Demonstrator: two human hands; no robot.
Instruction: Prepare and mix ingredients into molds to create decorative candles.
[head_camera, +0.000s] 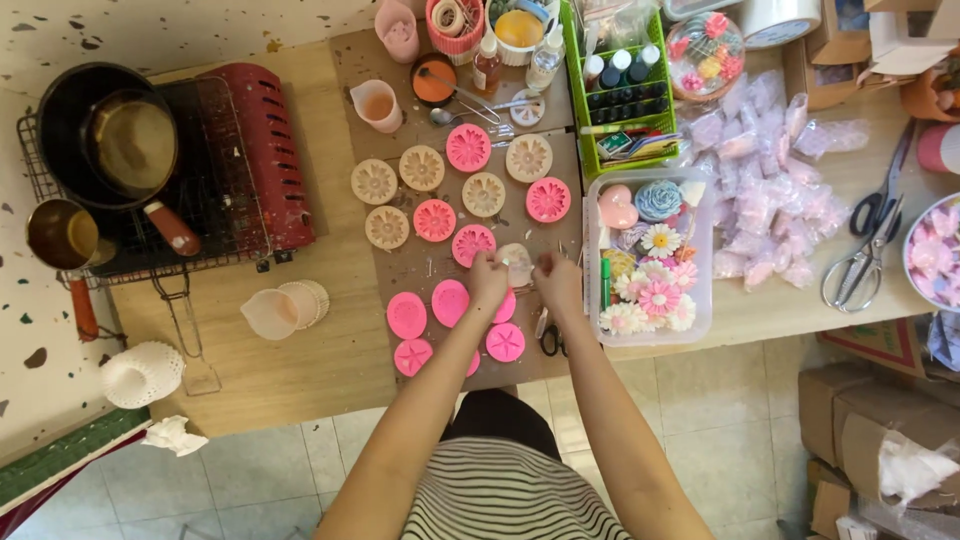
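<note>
At the centre of the frame, a pale, cream-coloured round silicone mould (517, 264) is gripped between the left hand (488, 277) and the right hand (558, 280), fingers closed on its edges. Finished flower-shaped pieces are already gathered in the clear plastic box (700, 322) at right. Several round pink and cream flower moulds (469, 148) remain laid out above, apparently not yet handled.

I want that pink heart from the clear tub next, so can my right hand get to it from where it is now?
Probably yes. The right hand is just left of the clear tub, which has no lid. The pink heart lies on top in the near-left corner, uncovered. But both hands seem to be pinching a pale mould.
</note>
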